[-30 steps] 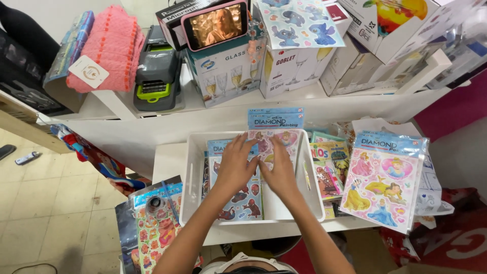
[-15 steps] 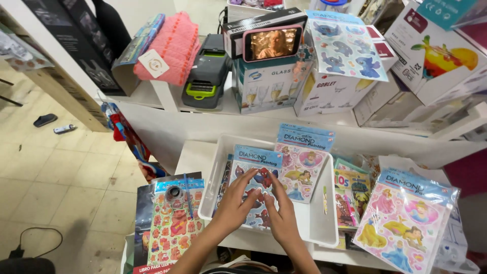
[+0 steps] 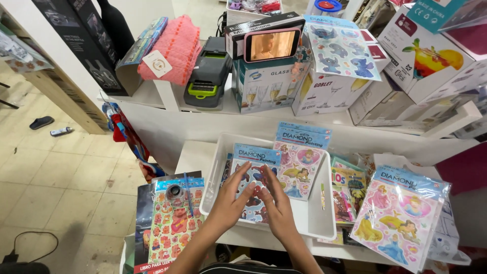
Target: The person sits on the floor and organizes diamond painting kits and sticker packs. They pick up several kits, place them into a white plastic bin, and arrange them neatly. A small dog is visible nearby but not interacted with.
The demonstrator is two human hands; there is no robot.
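Left hand [image 3: 229, 199]: we see fingers spread wide, resting flat on the blue-topped craft packet [image 3: 253, 178].
Right hand [image 3: 278, 204]: fingers loosely open, touching the same packet's right side.
Packet: lies in the white tray [image 3: 318, 223], leaning beside 1 pink packet [image 3: 300, 163].
Risk: we judge the slick film could slip, toppling the pink packet.

Hidden/cut off:
- Blue-header sticker pack [image 3: 253, 175]: lower part covered by left hand [image 3: 229, 203] & right hand [image 3: 276, 205].
- White bin [image 3: 317, 223]: floor mostly covered by packs.
- Pink pack [image 3: 398, 218], btm corner off-frame.
- Orange sticker book [image 3: 170, 223]: btm edge cut.
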